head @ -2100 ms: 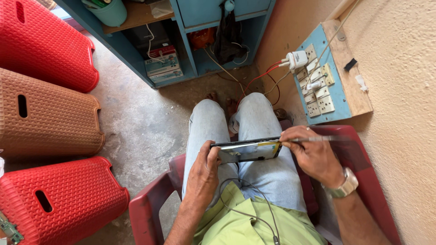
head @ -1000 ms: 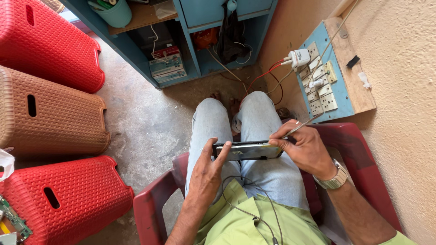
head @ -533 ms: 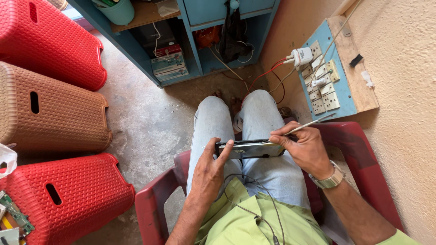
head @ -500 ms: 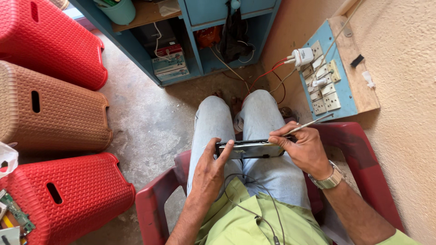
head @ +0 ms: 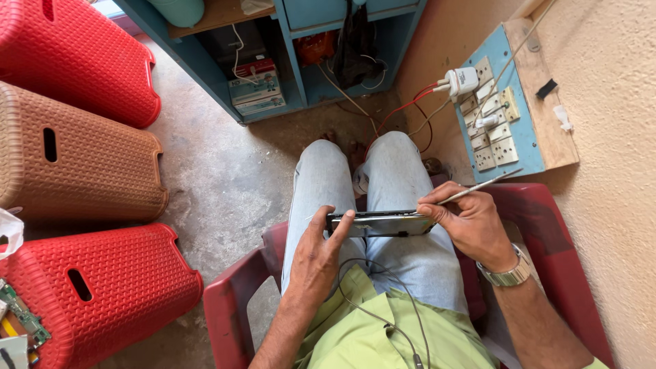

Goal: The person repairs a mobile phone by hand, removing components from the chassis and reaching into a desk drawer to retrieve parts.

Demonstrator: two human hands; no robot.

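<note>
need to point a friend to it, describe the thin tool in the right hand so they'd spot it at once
Start at the red plastic chair by the tan wall, where a person sits with a flat phone across their knees. The right hand, wearing a metal watch, pinches a thin metal tool like a pen; it alone is slim, silvery and slants toward the blue switchboard.

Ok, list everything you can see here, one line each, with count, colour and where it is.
Phone: one, dark, edge-on, over the lap.
Thin tool: one, metal, at the phone's right end.
Chair: one, red, under the person.
Stools: two red, one brown, lying on the left.
Shelf unit: one, blue, top.
Switch panel: one, blue board on the right wall, white plug in it.
Wristwatch: one, silver, right wrist.
Left hand: grips the phone.
Right hand: pinches the thin tool.
</note>
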